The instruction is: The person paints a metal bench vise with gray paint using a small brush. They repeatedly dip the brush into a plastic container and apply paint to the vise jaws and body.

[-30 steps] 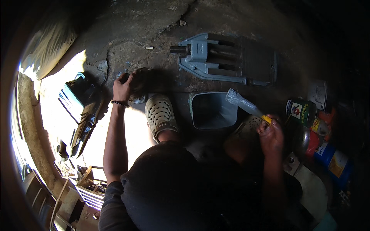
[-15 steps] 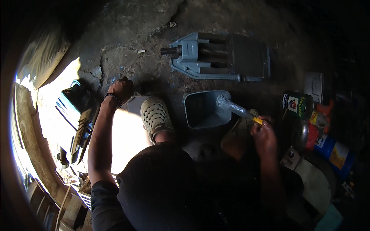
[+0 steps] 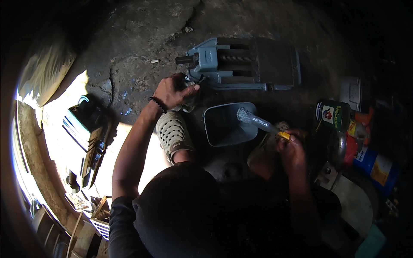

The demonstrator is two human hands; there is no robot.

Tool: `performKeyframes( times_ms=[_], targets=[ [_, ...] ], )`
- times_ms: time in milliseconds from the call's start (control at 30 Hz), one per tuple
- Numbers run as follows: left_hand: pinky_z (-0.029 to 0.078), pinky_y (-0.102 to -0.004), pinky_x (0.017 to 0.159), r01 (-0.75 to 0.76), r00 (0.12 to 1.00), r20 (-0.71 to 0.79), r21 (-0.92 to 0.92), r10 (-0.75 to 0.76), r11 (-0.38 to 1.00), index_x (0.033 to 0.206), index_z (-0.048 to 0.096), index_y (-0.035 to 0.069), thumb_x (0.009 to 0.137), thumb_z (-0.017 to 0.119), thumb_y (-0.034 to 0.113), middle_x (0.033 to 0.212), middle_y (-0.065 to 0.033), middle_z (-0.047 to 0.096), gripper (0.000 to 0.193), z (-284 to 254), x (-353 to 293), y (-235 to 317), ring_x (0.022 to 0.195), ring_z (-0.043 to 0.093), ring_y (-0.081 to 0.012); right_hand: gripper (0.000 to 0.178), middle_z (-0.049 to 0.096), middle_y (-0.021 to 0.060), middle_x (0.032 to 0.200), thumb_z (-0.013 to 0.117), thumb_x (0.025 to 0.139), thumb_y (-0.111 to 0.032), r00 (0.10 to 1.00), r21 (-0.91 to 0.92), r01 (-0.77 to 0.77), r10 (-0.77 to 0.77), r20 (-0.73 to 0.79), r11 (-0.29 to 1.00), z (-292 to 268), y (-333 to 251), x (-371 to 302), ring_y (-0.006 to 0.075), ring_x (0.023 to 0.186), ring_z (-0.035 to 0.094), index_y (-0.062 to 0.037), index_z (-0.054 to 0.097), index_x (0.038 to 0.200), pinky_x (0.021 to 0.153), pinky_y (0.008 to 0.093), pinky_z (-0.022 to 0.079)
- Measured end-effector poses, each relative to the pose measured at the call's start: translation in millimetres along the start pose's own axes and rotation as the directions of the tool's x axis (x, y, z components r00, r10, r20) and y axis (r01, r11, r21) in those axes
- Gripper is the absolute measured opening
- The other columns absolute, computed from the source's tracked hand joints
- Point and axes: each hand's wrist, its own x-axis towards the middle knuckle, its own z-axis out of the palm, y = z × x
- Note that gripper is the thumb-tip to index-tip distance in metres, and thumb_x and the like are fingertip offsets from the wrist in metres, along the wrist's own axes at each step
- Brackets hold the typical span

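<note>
My left hand (image 3: pixel 174 91) is closed on a crumpled greyish rag (image 3: pixel 189 101), held at the near left corner of a blue-grey machine vise (image 3: pixel 234 81). The vise lies on its base on the floor, its dark screw end pointing left. In my right hand (image 3: pixel 293 148) is a paintbrush (image 3: pixel 262 124), gripped by its yellow handle. Its wet, grey-coated bristles rest inside a squarish tub (image 3: pixel 207 129) of blue-grey paint, which stands between my feet.
My left foot wears a pale perforated clog (image 3: pixel 173 131). On the right stand a green-labelled can (image 3: pixel 333 115), a blue container (image 3: pixel 375 170) and a grey case (image 3: pixel 350 92). Dark clutter (image 3: pixel 88 129) lies in sunlight at left. The concrete floor (image 3: pixel 142 38) is cracked and paint-spotted.
My left hand has moved right and slightly forward, bringing the rag from beside the clog to the vise's corner. The right hand and brush have barely moved.
</note>
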Motion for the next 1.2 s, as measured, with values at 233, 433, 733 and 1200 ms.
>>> performKeyframes(
  times_ms=[233,433,733,1200],
  targets=[
    [0.056,-0.0448,0.083,-0.090,0.991,0.109,0.122,0.077,0.988,0.106,0.074,0.009,0.084,0.071,0.044,0.100,-0.0193,0.072,0.042,32.7,29.0,13.7,0.093,0.069,-0.0380,0.025,0.058,0.0042,0.088,0.054,0.099,-0.028,0.999,0.018,0.029,-0.030,0.038,0.999,-14.2,2.5,6.3,0.0156,0.079,0.054,-0.0087,0.058,0.115,0.073,0.0320,0.042],
    [0.055,-0.0467,0.086,-0.154,0.987,0.081,0.306,0.136,0.939,0.118,0.067,0.014,0.091,0.062,0.037,0.103,-0.0175,0.072,0.037,52.6,41.0,17.2,0.099,0.068,-0.0392,0.019,0.062,0.0061,0.099,0.059,0.098,-0.015,0.996,0.092,-0.023,0.031,-0.086,0.995,-9.1,-4.2,-1.2,0.0141,0.085,0.059,-0.0038,0.060,0.113,0.077,0.0279,0.049],
    [0.056,-0.0461,0.082,-0.054,0.976,-0.201,0.157,0.085,0.986,0.113,0.073,0.015,0.090,0.064,0.039,0.101,-0.0158,0.073,0.035,89.9,54.8,21.7,0.095,0.069,-0.0384,0.026,0.059,0.0037,0.098,0.059,0.098,-0.026,0.995,-0.019,0.003,-0.005,-0.102,1.000,-24.9,2.9,8.8,0.0142,0.086,0.057,-0.0082,0.057,0.117,0.077,0.0309,0.046],
    [0.056,-0.0484,0.079,0.404,0.846,-0.380,-0.003,-0.375,0.915,0.101,0.075,0.010,0.081,0.072,0.050,0.092,-0.0215,0.073,0.045,126.0,74.6,38.8,0.092,0.069,-0.0411,0.022,0.061,0.0063,0.098,0.060,0.096,-0.017,0.994,0.134,-0.050,0.062,-0.088,0.990,-29.6,0.9,20.5,0.0154,0.084,0.058,-0.0015,0.061,0.112,0.077,0.0291,0.048]
  ],
)
